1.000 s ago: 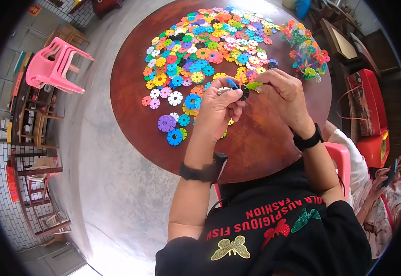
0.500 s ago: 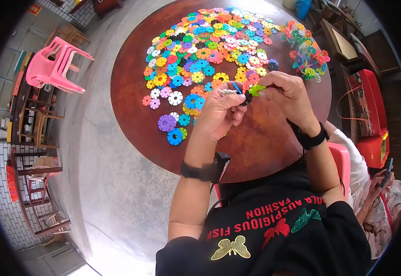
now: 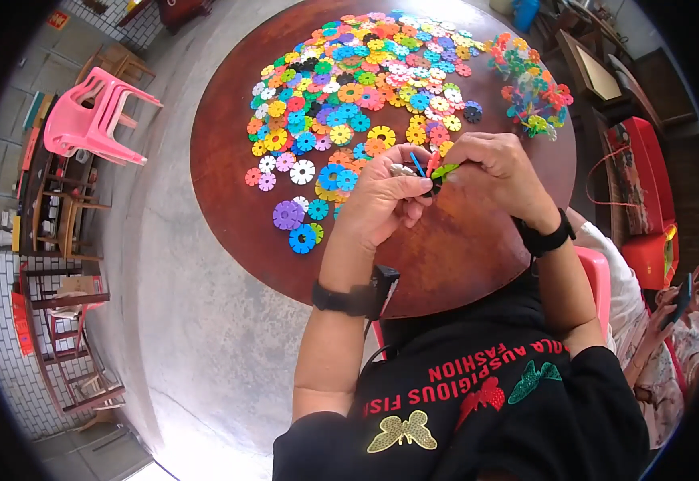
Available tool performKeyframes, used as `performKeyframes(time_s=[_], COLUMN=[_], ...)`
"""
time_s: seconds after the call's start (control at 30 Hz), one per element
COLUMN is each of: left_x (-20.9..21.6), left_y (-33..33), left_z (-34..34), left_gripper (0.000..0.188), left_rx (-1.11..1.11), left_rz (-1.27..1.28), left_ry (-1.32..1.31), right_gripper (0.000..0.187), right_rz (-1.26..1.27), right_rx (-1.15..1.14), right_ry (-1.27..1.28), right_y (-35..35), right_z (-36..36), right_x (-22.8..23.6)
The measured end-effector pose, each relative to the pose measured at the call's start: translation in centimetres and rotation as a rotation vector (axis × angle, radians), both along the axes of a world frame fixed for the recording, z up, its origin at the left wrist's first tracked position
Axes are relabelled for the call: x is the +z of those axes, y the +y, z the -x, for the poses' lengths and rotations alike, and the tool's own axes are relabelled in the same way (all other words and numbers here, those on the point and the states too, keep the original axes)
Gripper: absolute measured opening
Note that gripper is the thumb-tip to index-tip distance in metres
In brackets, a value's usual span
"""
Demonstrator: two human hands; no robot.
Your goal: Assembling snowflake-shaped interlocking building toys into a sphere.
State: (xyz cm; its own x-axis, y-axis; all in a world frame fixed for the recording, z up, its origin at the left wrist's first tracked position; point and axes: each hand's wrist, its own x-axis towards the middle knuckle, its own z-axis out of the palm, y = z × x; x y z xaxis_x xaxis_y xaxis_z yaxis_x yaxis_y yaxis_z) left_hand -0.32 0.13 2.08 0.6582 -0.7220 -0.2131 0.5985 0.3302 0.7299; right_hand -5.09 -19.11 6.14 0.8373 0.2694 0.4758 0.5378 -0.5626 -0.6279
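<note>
Between my two hands, above the round table point(image 3: 478, 264), is a small cluster of notched plastic discs. A black disc point(image 3: 436, 189) is at its middle, with a blue, a red, a white and a green disc standing out from it. My left hand point(image 3: 391, 192) is closed round the cluster, its thumb pressed near the black disc. The fingers of my right hand point(image 3: 490, 164) pinch the green disc point(image 3: 444, 171) where it meets the black one. Fingers partly hide the cluster's underside. Many loose discs point(image 3: 349, 92) in mixed colours spread over the table beyond my hands.
A joined cluster of discs point(image 3: 530, 96) stands at the table's far right. To the right sit a person holding a phone point(image 3: 676, 303) and a red box point(image 3: 646, 200). Pink stacked chairs point(image 3: 97, 116) and wooden stools point(image 3: 73, 216) are at the left.
The green disc has turned from face-on to nearly edge-on and sits closer to the black disc. My right hand has moved slightly down. The seated person's phone has shifted.
</note>
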Motion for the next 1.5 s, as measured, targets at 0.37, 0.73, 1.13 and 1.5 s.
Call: performKeyframes(time_s=[0.37, 0.73, 1.13, 1.5], left_x=[1.9, -0.8, -0.2, 0.2], left_y=[0.6, 1.7, 1.7, 1.3], left_z=[0.2, -1.8, -1.5, -1.1], left_gripper=[0.032, 0.027, 0.022, 0.021], left_rx=[-0.022, 0.485, 0.382, 0.376], left_rz=[-0.089, -0.041, 0.182, 0.002], left_ry=[-0.113, -0.124, 0.026, -0.034], right_gripper=[0.011, 0.007, 0.017, 0.010], right_rz=[0.043, 0.366, 0.554, 0.032], right_rx=[0.088, -0.125, -0.329, -0.220], right_ry=[0.041, -0.006, 0.245, 0.077], right_y=[-0.2, -2.9, -3.1, 0.9], right_z=[-1.4, -5.4, -3.4, -0.8], right_x=[1.1, -4.2, -7.0, -1.2])
